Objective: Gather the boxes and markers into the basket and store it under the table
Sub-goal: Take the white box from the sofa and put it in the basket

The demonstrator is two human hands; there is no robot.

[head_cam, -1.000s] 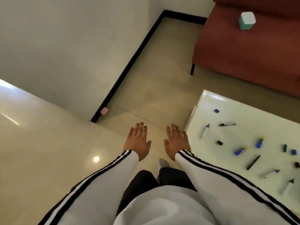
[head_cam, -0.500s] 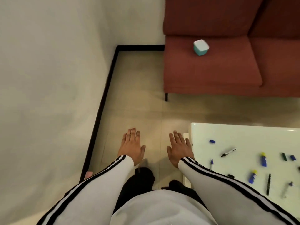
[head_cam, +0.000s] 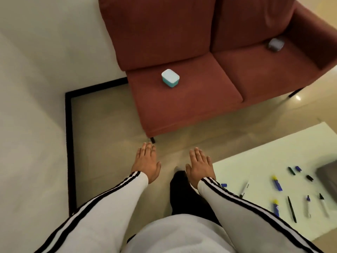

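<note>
Both hands hang flat and empty over the floor: the left hand (head_cam: 145,162) and the right hand (head_cam: 199,166) have their fingers (head_cam: 197,154) spread wide, holding nothing. The markers (head_cam: 277,182) lie scattered on the white bench (head_cam: 255,161), along with loose caps (head_cam: 224,184). A teal box (head_cam: 170,78) sits on the red sofa's (head_cam: 182,99) left cushion, and a grey box (head_cam: 276,44) sits well apart on the right one. No basket is clearly visible; the dark shape (head_cam: 328,178) at the bench's right edge is too blurred to name. The risk, I'd say, is oversight: boxes split from markers, small caps easily missed, and round pens rolling off the glossy top if swept carelessly.
</note>
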